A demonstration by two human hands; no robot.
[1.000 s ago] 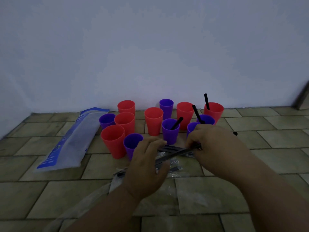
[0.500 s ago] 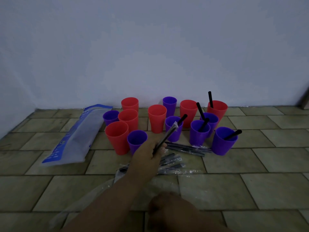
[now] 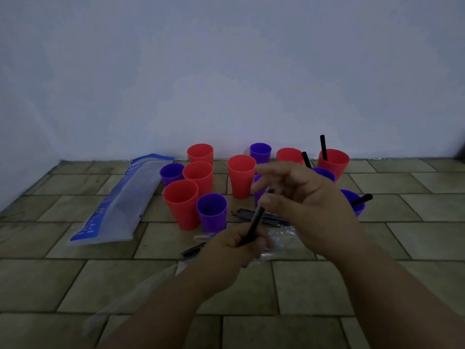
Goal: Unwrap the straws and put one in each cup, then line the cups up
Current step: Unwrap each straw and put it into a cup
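My left hand point(image 3: 236, 250) grips the lower end of a black straw point(image 3: 255, 221) that tilts up to the right. My right hand point(image 3: 312, 205) is above it, blurred, with thumb and fingers pinching the straw's upper end. Behind them red cups point(image 3: 180, 202) and purple cups point(image 3: 211, 211) stand in a loose cluster on the tiled floor. Black straws stick out of a red cup point(image 3: 333, 162) and a purple cup point(image 3: 358, 201) at the right; my right hand hides other cups. More wrapped straws point(image 3: 242, 214) lie on the floor in front of the cups.
A blue-and-white plastic bag point(image 3: 120, 202) lies left of the cups. Clear plastic wrapping point(image 3: 136, 295) lies under my left forearm. A pale wall point(image 3: 226, 71) stands just behind the cups. Bare tiles point(image 3: 415, 243) spread to the right and front.
My right hand, low at the frame's bottom half a second ago, has come up to the top of the straw. My left hand has drawn the straw back toward me.
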